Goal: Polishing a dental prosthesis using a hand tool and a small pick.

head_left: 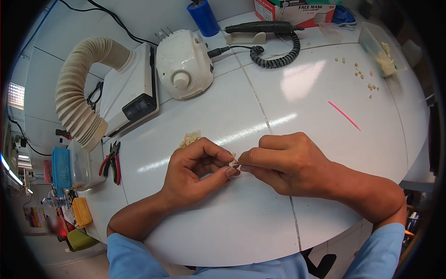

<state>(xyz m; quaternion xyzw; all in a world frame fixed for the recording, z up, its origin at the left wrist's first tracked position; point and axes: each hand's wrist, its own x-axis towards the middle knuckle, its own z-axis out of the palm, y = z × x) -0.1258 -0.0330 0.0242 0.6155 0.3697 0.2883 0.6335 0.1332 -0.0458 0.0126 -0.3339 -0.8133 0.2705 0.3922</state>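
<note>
Right now my left hand has its thumb and forefinger closed to a narrow pinch around a small pale piece, held just above the white table. My right hand meets it from the other side, thumb and forefinger drawn together on a thin reddish thing whose tip sits right by the piece. My fingers cover so much there that I can't tell whether the two actually touch.

With so little to grip, I'd say a slip is the main risk. A push off-centre from my right fingers could twist the piece out of the left pinch, and on a tabletop this glossy it might skid some way. Just beyond my left knuckles lies a heap of pale pieces; if mine dropped that way, I could easily lose it among its lookalikes, and a careless lift of that hand could scatter the heap too. Pressing too hard might send the thin tip into my left fingertip. Farther off to the right, the pink stick lies loose, so a wide swing of my right forearm could set it rolling.
</note>
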